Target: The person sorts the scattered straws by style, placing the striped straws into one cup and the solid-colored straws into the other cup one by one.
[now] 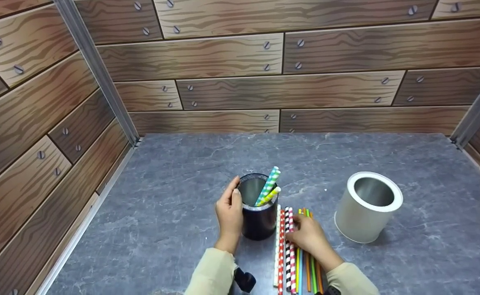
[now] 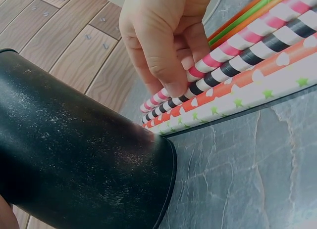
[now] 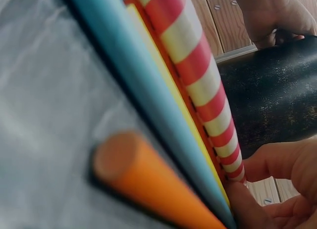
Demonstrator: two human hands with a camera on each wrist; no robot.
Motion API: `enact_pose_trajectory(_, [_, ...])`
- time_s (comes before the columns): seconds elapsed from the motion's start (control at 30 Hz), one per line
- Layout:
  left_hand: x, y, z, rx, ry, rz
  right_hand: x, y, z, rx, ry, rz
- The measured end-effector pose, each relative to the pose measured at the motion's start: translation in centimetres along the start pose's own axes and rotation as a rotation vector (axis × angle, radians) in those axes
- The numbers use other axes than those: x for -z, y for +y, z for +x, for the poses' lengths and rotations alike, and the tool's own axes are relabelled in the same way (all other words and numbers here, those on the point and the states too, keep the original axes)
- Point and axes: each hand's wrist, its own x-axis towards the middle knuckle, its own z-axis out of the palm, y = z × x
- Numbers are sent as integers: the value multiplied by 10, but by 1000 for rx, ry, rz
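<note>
My left hand [image 1: 229,213] holds a black cylindrical cup [image 1: 260,223] by its left side, its fingertips at the rim. Teal-and-white and green-and-white striped paper straws [image 1: 270,182] lean in the cup beside a yellow-and-white one [image 1: 271,194]. Right of the cup, my right hand [image 1: 308,234] pinches a pink-and-white striped paper straw [image 2: 228,51] between thumb and fingers. Against that straw lie a black-and-white striped straw [image 2: 247,56], a red one with white hearts [image 2: 237,80] and a white one with green stars [image 2: 242,100].
Thin plain sticks, among them an orange stick [image 3: 148,179], a blue stick [image 3: 143,80] and a green one [image 1: 313,272], lie under and beside my right wrist. A white metal can [image 1: 356,221] stands farther right on the grey marbled table [image 1: 174,184]. Wood-patterned walls [image 1: 231,57] enclose the back and sides.
</note>
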Motion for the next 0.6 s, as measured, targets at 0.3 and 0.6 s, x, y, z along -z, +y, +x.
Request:
enact_pose_trajectory(0.3, [0, 0, 0, 3, 4, -9, 3, 1, -1, -104, -36, 121])
enact_pose_trajectory(0.6, [1, 0, -1, -17, -18, 6, 9, 4, -1, -136, -7, 241])
